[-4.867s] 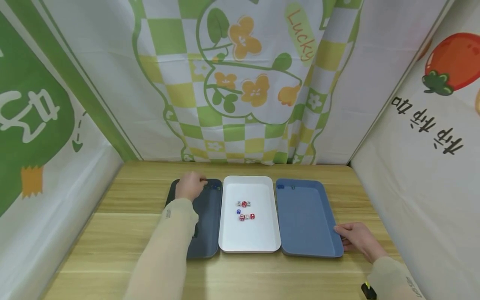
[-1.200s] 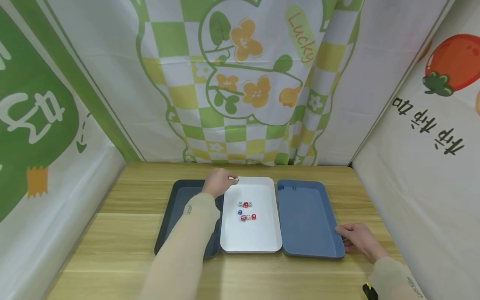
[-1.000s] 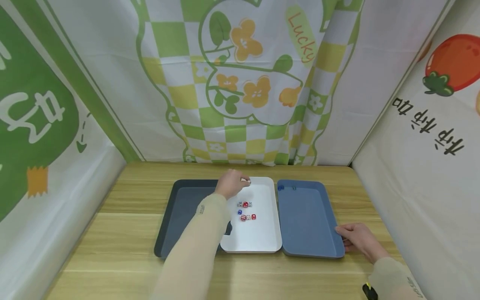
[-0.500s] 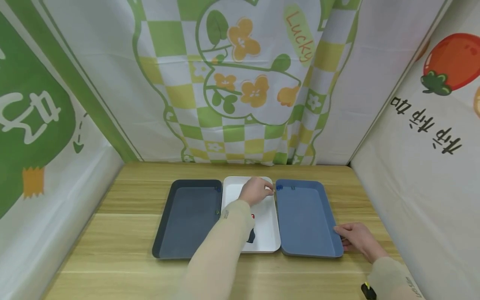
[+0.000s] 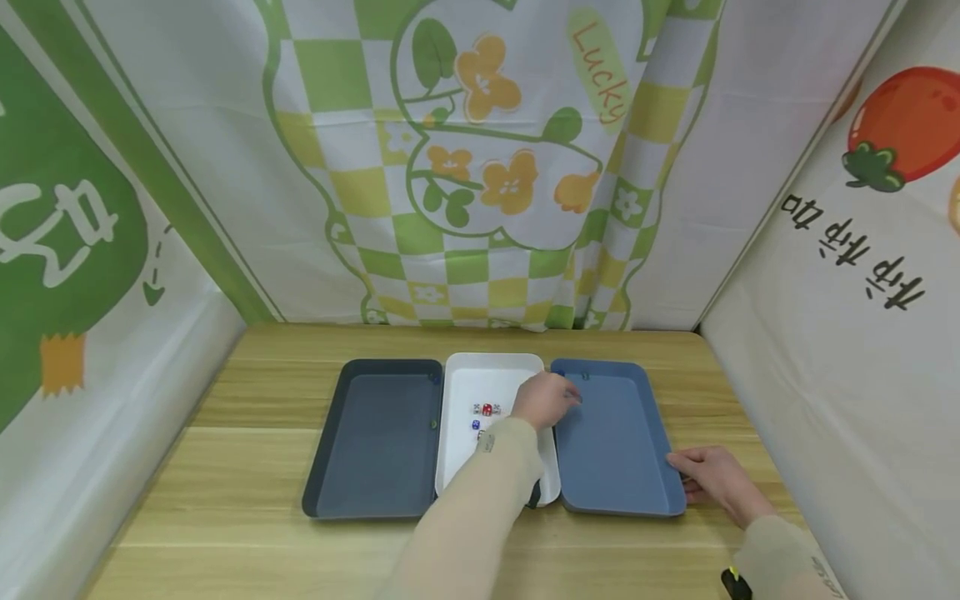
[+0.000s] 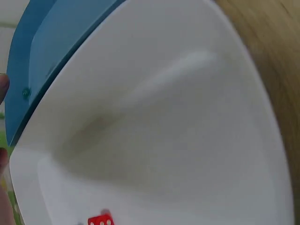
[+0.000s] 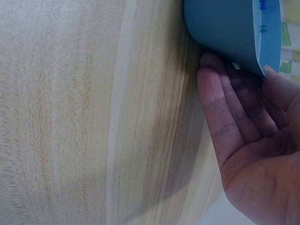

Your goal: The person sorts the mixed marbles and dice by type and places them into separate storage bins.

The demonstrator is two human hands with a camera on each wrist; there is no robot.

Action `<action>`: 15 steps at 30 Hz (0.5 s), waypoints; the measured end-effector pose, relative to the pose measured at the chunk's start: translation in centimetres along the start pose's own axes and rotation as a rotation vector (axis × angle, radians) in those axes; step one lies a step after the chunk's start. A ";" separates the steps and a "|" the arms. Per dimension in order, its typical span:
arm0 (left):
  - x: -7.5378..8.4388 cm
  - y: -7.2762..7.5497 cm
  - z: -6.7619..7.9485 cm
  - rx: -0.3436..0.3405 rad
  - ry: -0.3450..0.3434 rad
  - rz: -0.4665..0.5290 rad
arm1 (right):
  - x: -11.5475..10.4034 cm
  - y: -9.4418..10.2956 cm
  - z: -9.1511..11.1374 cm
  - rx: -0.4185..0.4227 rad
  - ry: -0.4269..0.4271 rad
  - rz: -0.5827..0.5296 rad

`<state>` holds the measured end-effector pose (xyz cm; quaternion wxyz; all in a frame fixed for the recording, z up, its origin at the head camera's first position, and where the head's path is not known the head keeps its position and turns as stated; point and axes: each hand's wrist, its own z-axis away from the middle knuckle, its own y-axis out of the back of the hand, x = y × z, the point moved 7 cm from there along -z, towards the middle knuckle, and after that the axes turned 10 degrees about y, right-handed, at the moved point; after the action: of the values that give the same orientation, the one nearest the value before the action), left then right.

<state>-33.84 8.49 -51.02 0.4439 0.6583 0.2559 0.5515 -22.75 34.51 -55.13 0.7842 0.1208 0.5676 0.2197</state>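
Note:
My left hand [image 5: 546, 400] hangs above the seam between the white tray [image 5: 460, 483] and the blue tray [image 5: 618, 467], thumb and forefinger drawn together over the blue tray's left side. Whether anything small sits at the fingertips is hidden. My right hand [image 5: 716, 477] holds the blue tray's right edge; in the right wrist view the thumb lies at the rim and the fingers are against the outer wall. A green bead [image 7: 263, 28] and blue beads [image 7: 262, 4] lie at the blue tray's far end.
Several dice lie in the white tray, among them a red die [image 5: 487, 409] and a blue die [image 5: 476, 425]. The dark tray [image 5: 375, 450] at left has beads along its right wall, one a green bead [image 5: 433, 425]. Fabric [image 5: 487, 275] hangs behind the wooden table [image 5: 285, 367].
My left hand has travelled right, from the dark tray across the white tray to the blue tray's left edge. The right hand has stayed on the blue tray.

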 end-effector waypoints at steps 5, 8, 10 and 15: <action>1.3 -1.6 -0.2 0.037 -0.041 -0.126 | 0.2 0.0 -0.1 0.003 -0.008 -0.002; 1.7 -2.2 -0.1 0.027 -0.018 -0.163 | 0.3 0.0 -0.2 0.007 -0.008 -0.002; 1.9 -2.5 -0.1 0.022 -0.002 -0.194 | 0.4 0.0 -0.2 0.008 -0.006 -0.001; 2.2 -3.1 0.1 0.017 0.013 -0.272 | 0.4 0.0 -0.2 0.003 -0.011 0.001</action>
<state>-32.65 11.76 -52.62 0.5073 0.6178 0.3502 0.4881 -22.82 34.70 -55.49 0.7871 0.1236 0.5635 0.2186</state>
